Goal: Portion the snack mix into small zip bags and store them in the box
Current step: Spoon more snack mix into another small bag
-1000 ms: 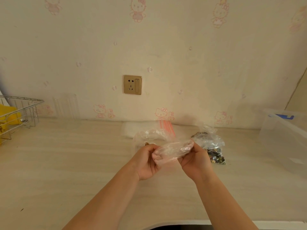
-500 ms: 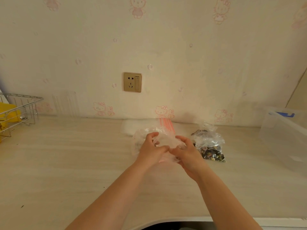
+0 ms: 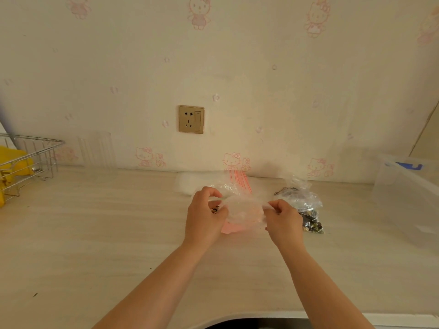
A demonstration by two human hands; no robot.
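Head view: we see both forearms extended over the pale wooden counter (image 3: 95, 233). The left hand (image 3: 204, 219) pinches the left edge of a small clear zip bag (image 3: 242, 210) between curled fingers and thumb; the right hand (image 3: 282, 222) pinches its right edge in the same way. The bag is held stretched between the two hands, above the counter. We cannot tell whether it holds any snack mix. Just right of the right hand, a larger clear bag of dark snack mix (image 3: 308, 217) lies on the counter. Behind the hands, a stack of empty red-striped zip bags (image 3: 240, 181) lies against the wall. The translucent storage box (image 3: 408, 198) stands at the far right, well apart from the hands. A wire basket (image 3: 26, 157) stands at far left
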